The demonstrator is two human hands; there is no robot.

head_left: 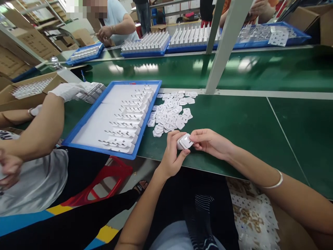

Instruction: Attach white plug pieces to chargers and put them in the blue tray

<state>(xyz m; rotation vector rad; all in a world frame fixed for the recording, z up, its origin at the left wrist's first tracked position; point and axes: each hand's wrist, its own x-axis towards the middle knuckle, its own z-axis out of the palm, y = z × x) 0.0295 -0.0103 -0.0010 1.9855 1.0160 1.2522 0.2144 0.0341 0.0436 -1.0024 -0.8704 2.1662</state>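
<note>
Near the table's front edge, my left hand (172,154) is closed around a small white charger (180,143), fingers on one side and thumb below. A flat white rounded-square piece (186,141), like those in the nearby pile, lies against the charger's end facing me. My right hand (205,140) pinches the edge of that piece between thumb and fingertips. Just beyond my hands, a loose pile of flat white pieces (169,116) is spread on the green table (234,121). Whether the piece is attached to the charger I cannot tell.
Left of the pile, a blue tray (90,119) holds rows of white plugs (125,126) with metal prongs. A co-worker's gloved hand (68,91) reaches beyond it. A metal post (226,48) rises behind the table. Several filled trays (145,43) stand at the back. Used sheets (253,215) lie below right.
</note>
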